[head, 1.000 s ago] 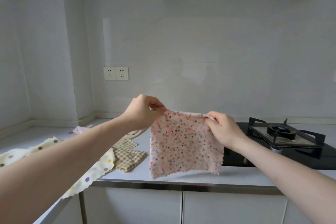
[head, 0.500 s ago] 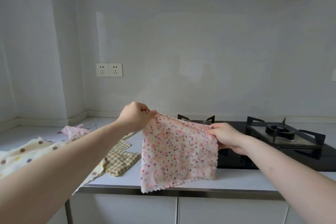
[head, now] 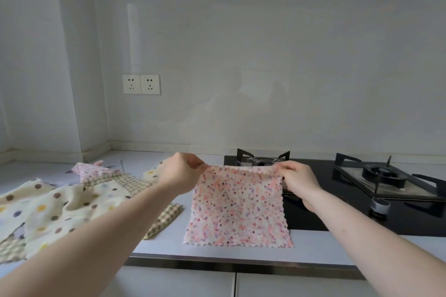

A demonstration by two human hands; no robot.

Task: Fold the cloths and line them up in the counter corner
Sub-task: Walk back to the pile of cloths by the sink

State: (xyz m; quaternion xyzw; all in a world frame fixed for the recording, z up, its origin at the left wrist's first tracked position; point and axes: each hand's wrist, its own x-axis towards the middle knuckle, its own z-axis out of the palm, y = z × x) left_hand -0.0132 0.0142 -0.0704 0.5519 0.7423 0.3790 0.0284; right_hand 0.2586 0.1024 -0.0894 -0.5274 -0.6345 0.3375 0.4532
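A pink speckled cloth (head: 237, 207) hangs spread out above the counter, its lower edge near the counter's front. My left hand (head: 179, 172) pinches its top left corner and my right hand (head: 298, 177) pinches its top right corner. To the left lie unfolded cloths: a cream cloth with coloured dots (head: 60, 210), a green checked cloth (head: 166, 218) and a small pink cloth (head: 90, 170) further back. The counter corner (head: 101, 154) is at the far left by the wall column.
A black gas hob (head: 362, 214) with two burners sits on the counter right of the hanging cloth, a round knob (head: 380, 205) at its front. Two wall sockets (head: 141, 84) are above the counter. The steel front edge (head: 241, 264) runs below, with cabinet doors under it.
The cloth and both hands have dropped lower toward the counter, and the cloth now hangs flatter and squarer. The view has shifted, showing more of the cloths at left.
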